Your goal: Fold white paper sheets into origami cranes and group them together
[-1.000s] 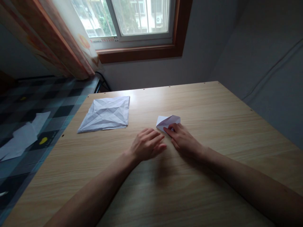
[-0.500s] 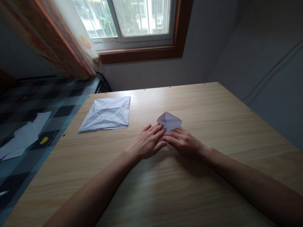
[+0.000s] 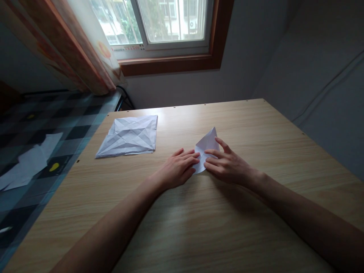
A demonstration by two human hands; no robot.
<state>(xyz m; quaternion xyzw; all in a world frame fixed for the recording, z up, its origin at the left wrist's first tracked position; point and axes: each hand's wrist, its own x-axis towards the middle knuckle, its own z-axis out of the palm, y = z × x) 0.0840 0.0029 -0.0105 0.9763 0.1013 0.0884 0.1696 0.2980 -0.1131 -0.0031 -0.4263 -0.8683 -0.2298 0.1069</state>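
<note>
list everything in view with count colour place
Table: 1, light wood, centre
Folded paper: 1, white, on table
Creased sheets: count unclear, white, stacked, table's far left
Checked cloth: 1, dark and grey, left
Paper pieces: count unclear, white, on cloth
Small item: 1, whitish, cloth's left, unidentified
Curtain: count unclear, orange and white, upper left
Window: 1, brown surround, top
Metal bar: 1, black, beyond table's far left
Walls: 2, grey, behind and right
Cable: 1, grey, right wall
Left hand: 1, bare, on folded paper's left
Right hand: 1, bare, on folded paper's right
</note>
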